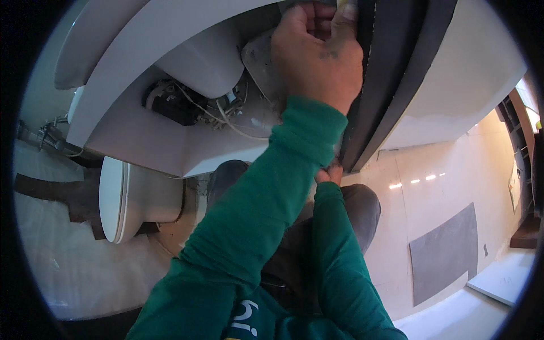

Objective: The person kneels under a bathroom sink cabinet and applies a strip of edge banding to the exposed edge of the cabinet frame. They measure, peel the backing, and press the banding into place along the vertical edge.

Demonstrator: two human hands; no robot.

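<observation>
My left hand (pixel 320 59) is raised at the top, beside the dark door frame (pixel 391 73). Its fingers are curled, with the thumb against a small pale yellow piece that is mostly cut off by the picture's edge; I cannot make out what it is. Lower down, my right hand (pixel 330 173) is near the foot of the same frame. The left sleeve covers part of it, and its fingers cannot be made out. Left of my raised hand is an opened white cabinet (pixel 136 127), with the underside of a basin (pixel 204 62) showing inside.
Inside the cabinet are a black device (pixel 173 102) and white hoses (pixel 235 127). A white toilet (pixel 122 195) stands at the left, by plastic sheeting (pixel 73 266) on the floor. To the right, a grey sheet (pixel 445 255) lies on shiny tiles, near a white panel (pixel 504 277).
</observation>
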